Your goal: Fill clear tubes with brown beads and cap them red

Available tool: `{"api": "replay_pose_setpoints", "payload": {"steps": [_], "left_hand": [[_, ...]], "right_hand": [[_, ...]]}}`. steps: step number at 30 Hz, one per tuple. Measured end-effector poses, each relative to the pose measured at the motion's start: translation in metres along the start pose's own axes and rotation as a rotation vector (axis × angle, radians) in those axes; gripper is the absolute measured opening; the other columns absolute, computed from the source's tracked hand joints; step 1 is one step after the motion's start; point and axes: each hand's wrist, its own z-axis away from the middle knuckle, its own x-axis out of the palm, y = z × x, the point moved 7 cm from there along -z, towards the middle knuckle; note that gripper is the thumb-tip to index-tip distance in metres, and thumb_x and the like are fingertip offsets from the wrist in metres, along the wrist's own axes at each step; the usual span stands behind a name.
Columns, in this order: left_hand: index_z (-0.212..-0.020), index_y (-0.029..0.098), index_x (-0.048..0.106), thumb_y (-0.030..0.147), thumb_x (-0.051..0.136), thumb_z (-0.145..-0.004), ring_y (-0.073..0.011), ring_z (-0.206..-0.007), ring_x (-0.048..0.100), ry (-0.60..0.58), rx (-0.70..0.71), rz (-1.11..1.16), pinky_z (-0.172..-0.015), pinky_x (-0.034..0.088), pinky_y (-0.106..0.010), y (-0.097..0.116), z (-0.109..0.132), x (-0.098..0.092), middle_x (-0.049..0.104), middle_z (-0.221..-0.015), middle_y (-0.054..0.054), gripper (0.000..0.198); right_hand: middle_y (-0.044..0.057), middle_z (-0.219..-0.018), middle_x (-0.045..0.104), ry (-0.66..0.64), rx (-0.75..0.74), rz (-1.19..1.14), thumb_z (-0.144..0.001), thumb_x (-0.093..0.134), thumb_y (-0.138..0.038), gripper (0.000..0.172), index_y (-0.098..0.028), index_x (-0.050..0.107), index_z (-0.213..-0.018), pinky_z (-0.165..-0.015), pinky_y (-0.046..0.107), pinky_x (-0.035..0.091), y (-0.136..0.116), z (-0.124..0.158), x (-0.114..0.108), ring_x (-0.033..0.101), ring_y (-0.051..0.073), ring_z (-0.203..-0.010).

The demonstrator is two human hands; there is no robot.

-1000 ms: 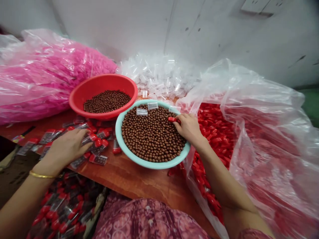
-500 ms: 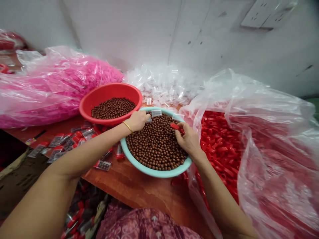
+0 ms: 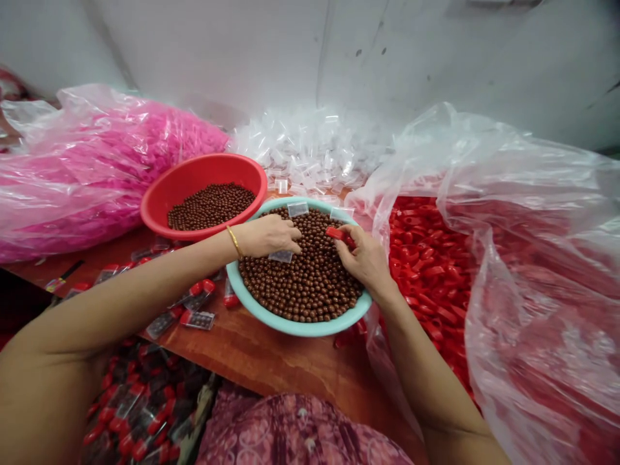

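Note:
A light-blue basin (image 3: 299,327) full of shiny brown beads (image 3: 310,294) stands in front of me. Over its left side, my left hand (image 3: 271,236) has curled fingers around a small clear plastic case (image 3: 281,256), which shows below the palm, low against the beads. At the basin's right side, my right hand (image 3: 362,259) pinches a red plastic cap (image 3: 335,233) between thumb and fingers. Two more clear cases lie near the far rim, one left (image 3: 298,208) and one right (image 3: 341,212).
A red basin (image 3: 154,200) with more beads stands left. Behind are a bag of pink pieces (image 3: 97,155) and a heap of clear cases (image 3: 310,145). Red caps (image 3: 426,265) fill an opened bag at right. Filled, red-capped cases (image 3: 198,319) lie on the table and in a box below.
My left hand has moved from the far left rim nearer to me, low over the beads, with the clear case. My right hand still holds the red cap. The view has shifted slightly.

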Motion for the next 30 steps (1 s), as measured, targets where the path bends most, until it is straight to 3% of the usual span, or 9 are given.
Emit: {"api": "replay_pose_setpoints", "payload": {"steps": [4,10,13,17,23,26,30], "left_hand": [[-0.095,0.028,0.065,0.016,0.049,-0.086,-0.0189,-0.088,0.056,-0.001,0.162,-0.072,-0.065,0.033,-0.031,0.015,-0.003,0.011,0.064,-0.097,-0.006,0.022],[-0.086,0.020,0.063,0.016,0.049,-0.085,-0.0208,-0.084,0.057,-0.064,0.148,-0.215,-0.069,0.033,-0.033,0.014,0.000,0.011,0.065,-0.088,-0.009,0.015],[-0.078,0.017,0.063,0.013,0.052,-0.081,-0.0206,-0.078,0.059,-0.086,0.083,-0.210,-0.069,0.034,-0.032,0.005,0.002,0.010,0.066,-0.080,-0.009,0.013],[-0.064,0.014,0.062,0.007,0.052,-0.079,-0.0173,-0.066,0.060,-0.161,-0.051,-0.042,-0.064,0.036,-0.029,-0.007,0.007,0.017,0.066,-0.065,-0.008,0.019],[-0.087,0.009,0.068,0.010,0.045,-0.084,-0.0209,-0.076,0.065,-0.333,-0.338,0.024,-0.062,0.042,-0.027,-0.015,0.010,0.029,0.071,-0.085,-0.014,0.024],[-0.091,0.010,0.068,0.018,0.045,-0.087,-0.0227,-0.082,0.066,-0.250,-0.483,0.151,-0.067,0.046,-0.028,-0.013,0.002,0.034,0.070,-0.088,-0.014,0.025],[-0.092,0.015,0.068,0.023,0.046,-0.087,-0.0191,-0.082,0.065,-0.020,-0.610,0.429,-0.073,0.047,-0.027,-0.006,-0.014,0.046,0.071,-0.087,-0.007,0.025]], "right_hand": [[0.005,-0.079,0.067,-0.028,0.002,0.016,-0.082,0.051,-0.027,0.019,-0.017,0.062,-0.093,-0.054,0.026,0.041,-0.001,0.000,0.001,0.051,0.013,-0.054],[0.004,-0.079,0.067,-0.056,0.017,0.005,-0.082,0.052,-0.027,0.019,-0.017,0.063,-0.095,-0.057,0.026,0.043,0.000,0.001,0.003,0.054,0.013,-0.057],[0.004,-0.079,0.067,-0.070,0.034,-0.010,-0.082,0.053,-0.027,0.020,-0.017,0.063,-0.096,-0.055,0.025,0.042,0.001,0.001,0.003,0.051,0.012,-0.053],[0.004,-0.079,0.068,-0.058,0.034,-0.027,-0.081,0.053,-0.026,0.019,-0.017,0.064,-0.094,-0.054,0.025,0.041,0.000,0.001,0.003,0.050,0.011,-0.052],[0.003,-0.078,0.067,-0.064,0.042,-0.043,-0.082,0.053,-0.027,0.019,-0.017,0.063,-0.095,-0.052,0.024,0.039,0.001,0.001,0.002,0.046,0.009,-0.049],[0.003,-0.077,0.066,-0.066,0.040,-0.046,-0.082,0.053,-0.027,0.018,-0.017,0.063,-0.094,-0.053,0.024,0.039,0.000,0.000,0.001,0.046,0.010,-0.050],[0.003,-0.077,0.066,-0.052,0.045,-0.066,-0.083,0.052,-0.028,0.018,-0.018,0.063,-0.093,-0.054,0.024,0.041,0.001,0.000,0.000,0.051,0.012,-0.055]]}}
